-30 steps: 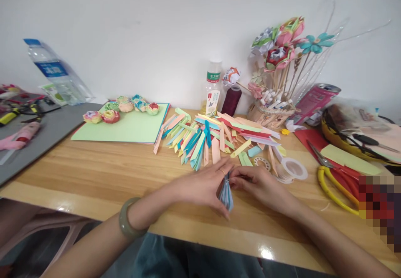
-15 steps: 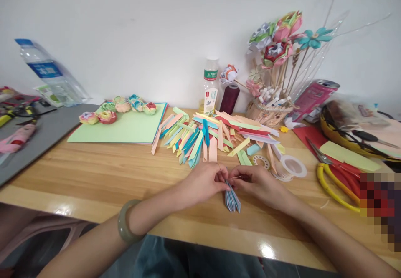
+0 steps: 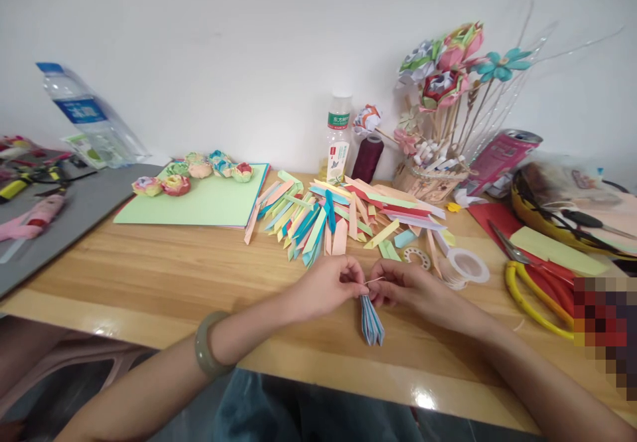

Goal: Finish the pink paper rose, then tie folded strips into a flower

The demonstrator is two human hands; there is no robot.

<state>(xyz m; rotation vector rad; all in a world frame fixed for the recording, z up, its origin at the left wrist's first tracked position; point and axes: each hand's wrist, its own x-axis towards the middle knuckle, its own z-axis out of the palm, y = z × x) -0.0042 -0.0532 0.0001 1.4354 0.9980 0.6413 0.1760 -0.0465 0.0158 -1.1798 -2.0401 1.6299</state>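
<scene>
A bundle of folded light-blue paper strips (image 3: 371, 324) hangs below my fingertips, its lower ends fanned out. My left hand (image 3: 337, 286) is closed in a pinch at the bundle's top end. Close beside it, my right hand (image 3: 405, 286) is also closed, its fingertips on a thin pale thread (image 3: 374, 281) that runs between both hands. The exact knot or wrap at the top is hidden by the fingers. Beyond the hands lies a pile of folded coloured paper strips (image 3: 311, 220). A spool of clear-white thread (image 3: 468, 266) rests to the right.
Several paper flowers (image 3: 175, 184) sit on green paper sheets (image 3: 199, 210) at left. Scissors (image 3: 522, 256) with yellow and red handles lie at right. A labelled bottle (image 3: 338, 140), a maroon thread cone (image 3: 367, 160) and a basket of paper flowers (image 3: 428, 180) stand against the wall.
The paper bundle hangs slightly lower and more upright, with more of its top showing. Both hands keep their pinch and have barely shifted. The whole view has moved a little.
</scene>
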